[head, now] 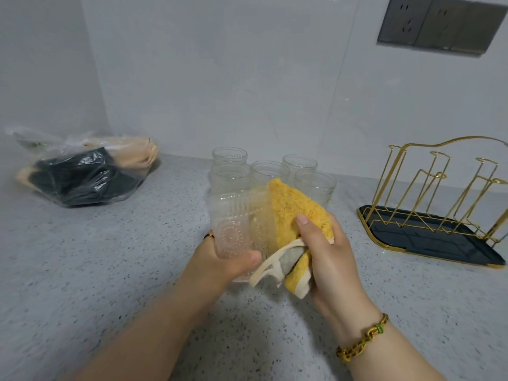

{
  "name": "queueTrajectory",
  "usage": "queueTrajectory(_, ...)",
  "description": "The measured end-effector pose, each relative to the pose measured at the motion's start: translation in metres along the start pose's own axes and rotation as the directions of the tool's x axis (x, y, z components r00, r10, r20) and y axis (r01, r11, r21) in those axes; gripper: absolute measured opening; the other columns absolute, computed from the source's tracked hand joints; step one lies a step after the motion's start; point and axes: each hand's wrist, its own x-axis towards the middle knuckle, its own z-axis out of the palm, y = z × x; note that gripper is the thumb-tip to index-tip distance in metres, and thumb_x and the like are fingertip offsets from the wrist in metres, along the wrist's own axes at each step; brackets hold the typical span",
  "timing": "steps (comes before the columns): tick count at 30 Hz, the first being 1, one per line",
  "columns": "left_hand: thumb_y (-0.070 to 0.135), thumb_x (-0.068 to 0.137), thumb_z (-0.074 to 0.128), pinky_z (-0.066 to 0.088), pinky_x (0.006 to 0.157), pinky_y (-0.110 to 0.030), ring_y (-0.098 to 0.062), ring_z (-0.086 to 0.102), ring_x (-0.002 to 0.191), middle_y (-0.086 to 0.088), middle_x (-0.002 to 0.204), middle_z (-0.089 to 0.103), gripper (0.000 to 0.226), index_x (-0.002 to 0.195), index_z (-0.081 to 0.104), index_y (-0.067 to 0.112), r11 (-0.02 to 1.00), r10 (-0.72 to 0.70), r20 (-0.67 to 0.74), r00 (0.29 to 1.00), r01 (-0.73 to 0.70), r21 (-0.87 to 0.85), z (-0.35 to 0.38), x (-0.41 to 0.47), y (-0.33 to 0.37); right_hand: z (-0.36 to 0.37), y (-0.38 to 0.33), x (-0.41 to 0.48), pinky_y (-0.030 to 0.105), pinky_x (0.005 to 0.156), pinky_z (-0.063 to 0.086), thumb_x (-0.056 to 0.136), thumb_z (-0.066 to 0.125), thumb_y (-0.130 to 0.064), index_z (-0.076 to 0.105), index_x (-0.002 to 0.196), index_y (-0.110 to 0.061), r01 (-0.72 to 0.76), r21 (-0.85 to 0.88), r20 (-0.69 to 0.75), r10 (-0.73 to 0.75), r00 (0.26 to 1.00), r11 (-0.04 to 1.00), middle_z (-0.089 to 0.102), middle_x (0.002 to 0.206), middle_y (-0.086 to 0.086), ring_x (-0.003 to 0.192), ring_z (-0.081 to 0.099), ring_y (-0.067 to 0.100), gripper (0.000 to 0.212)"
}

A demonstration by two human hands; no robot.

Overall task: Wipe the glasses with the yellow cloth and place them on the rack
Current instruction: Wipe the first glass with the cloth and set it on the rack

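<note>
Right wrist: a braided bracelet (362,345) in yellow, red and green.

Right hand (327,259): fingers curled round a bunched yellow cloth (297,213), thumb pressed on its top. A grey patch and cream edging hang out below the palm. The cloth bears against the right side of the glass (239,226). Whether it enters the mouth cannot be told.

Left hand (220,259): grips the glass from below, thumb laid across its near lower edge. The glass is clear and ribbed, and is held tilted on its side above the surface (110,270). Its dotted base faces the camera and its open end points towards the right hand.

The two hands are close together, joined by glass and cloth. Both are raised off the grey speckled surface.

Just beyond the hands: five more glasses (270,170) stand upright in a tight cluster on the surface. They are partly hidden behind the held glass and cloth.

Right of the right hand, well apart: a gold wire rack (439,193) stands upright on a dark tray (428,237) with a gold rim.

Left of the left hand, well apart and farther back: a clear plastic bag (82,171) lies on the surface. It holds dark and beige items that cannot be identified.

Farthest: a pale wall (247,78), with a grey socket panel (442,26) high above the rack.
</note>
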Motion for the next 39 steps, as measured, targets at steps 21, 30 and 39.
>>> queueTrajectory(21,-0.003,0.075,0.066,0.049,0.060,-0.006,0.004,0.063,0.072,0.013,0.087,0.062,0.038,0.086,0.051,0.030,0.966,0.182,-0.174,0.968,-0.209,-0.151,-0.005,0.007,0.004,-0.003,0.001,0.003,0.029,0.057,0.050,0.087,0.048,-0.017,0.057,0.076,-0.008,-0.357,0.137,0.096,0.346,0.933,0.924,0.064,0.060,0.005,0.059,0.061,0.019,0.017)
queueTrajectory(30,0.020,0.050,0.070,0.050,0.077,-0.027,-0.007,0.063,0.086,0.009,0.092,0.064,0.041,0.087,0.054,0.030,0.965,0.165,-0.172,0.971,-0.195,-0.175,-0.004,0.005,0.004,0.003,0.007,-0.004,0.034,0.071,0.055,0.069,0.054,-0.022,0.061,0.092,-0.003,-0.462,0.035,0.298,0.432,0.851,0.886,0.068,0.083,0.015,0.076,0.065,0.026,0.030)
queueTrajectory(39,0.003,0.065,0.079,0.044,0.063,-0.003,-0.001,0.055,0.080,0.015,0.089,0.055,0.062,0.111,0.043,0.022,0.965,0.250,-0.234,0.940,-0.223,0.136,-0.022,0.008,0.009,-0.017,-0.018,0.015,0.037,0.069,0.049,0.087,0.048,-0.018,0.054,0.084,-0.013,-0.294,0.077,0.044,0.291,0.956,0.953,0.061,0.085,0.008,0.082,0.060,0.025,0.009)
